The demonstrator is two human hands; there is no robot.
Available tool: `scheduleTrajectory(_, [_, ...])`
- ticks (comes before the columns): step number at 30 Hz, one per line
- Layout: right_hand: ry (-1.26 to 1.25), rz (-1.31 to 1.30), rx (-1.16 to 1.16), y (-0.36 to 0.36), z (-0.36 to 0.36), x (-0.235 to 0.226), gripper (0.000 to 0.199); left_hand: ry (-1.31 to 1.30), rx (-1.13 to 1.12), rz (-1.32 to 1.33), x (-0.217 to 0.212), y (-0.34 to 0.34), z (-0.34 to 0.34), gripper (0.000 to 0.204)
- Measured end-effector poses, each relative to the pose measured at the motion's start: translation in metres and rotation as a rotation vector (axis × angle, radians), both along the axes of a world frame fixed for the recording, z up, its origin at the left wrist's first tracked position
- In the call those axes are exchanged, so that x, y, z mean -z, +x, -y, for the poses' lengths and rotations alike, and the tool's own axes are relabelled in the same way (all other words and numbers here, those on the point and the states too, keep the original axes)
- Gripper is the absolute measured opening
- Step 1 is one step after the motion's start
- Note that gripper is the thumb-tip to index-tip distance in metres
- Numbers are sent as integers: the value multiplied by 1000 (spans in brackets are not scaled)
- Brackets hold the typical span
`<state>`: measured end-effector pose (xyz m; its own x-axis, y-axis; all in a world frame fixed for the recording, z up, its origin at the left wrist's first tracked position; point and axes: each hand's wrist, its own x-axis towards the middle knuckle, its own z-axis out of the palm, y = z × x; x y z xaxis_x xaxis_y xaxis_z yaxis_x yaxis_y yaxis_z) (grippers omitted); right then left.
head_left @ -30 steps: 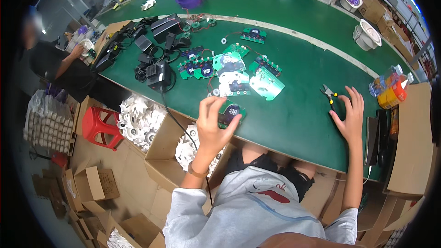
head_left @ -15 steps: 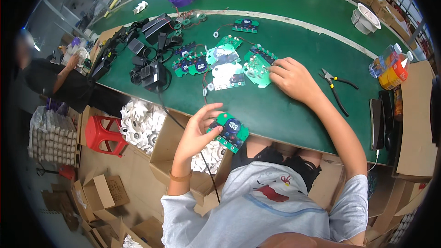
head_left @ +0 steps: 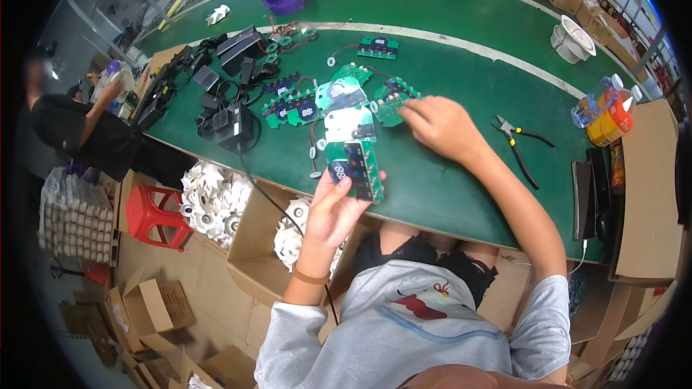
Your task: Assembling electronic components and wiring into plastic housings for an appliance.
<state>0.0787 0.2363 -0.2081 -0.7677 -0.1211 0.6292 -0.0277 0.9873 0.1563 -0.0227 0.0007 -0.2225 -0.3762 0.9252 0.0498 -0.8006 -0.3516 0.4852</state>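
A board [head_left: 364, 176] with a dark display is held in the left grip [head_left: 335, 215], over the near edge of the worktop [head_left: 447, 187]; the thumb is pressed against its face, and the board is tilted. Its far end is seen against a pale, glare-lit board [head_left: 348, 124]; whether the two are touching cannot be told. The right grip [head_left: 441, 128] is placed farther out, its fingers bent together at the edge of a green board [head_left: 390, 111]; whether that board is grasped or only touched cannot be told.

More boards are clustered to the left, beside a heap of adapters [head_left: 232, 124]. Cutters [head_left: 513, 137] are laid with handles spread to the right of the right grip, and bottles [head_left: 602, 112] are stood near the right end. Below the near edge, white fans [head_left: 290, 243] are held in a carton [head_left: 249, 256].
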Motion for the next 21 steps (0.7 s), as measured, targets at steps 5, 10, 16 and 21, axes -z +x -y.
scheduleTrajectory(5, [-560,-215,113,16,-2,-60,16,-48,-47,-216,-6,-1,-18,38])
scheduleTrajectory(10, [-1103,-121,46,54,10,-117,21,-77,-149,-370,-13,-4,-36,39])
scheduleTrajectory(16, [-870,142,-69,69,36,-128,17,75,-138,-193,-22,22,-62,46])
scheduleTrajectory(21, [-862,264,-88,72,51,-121,15,112,-118,-271,-29,32,-59,49])
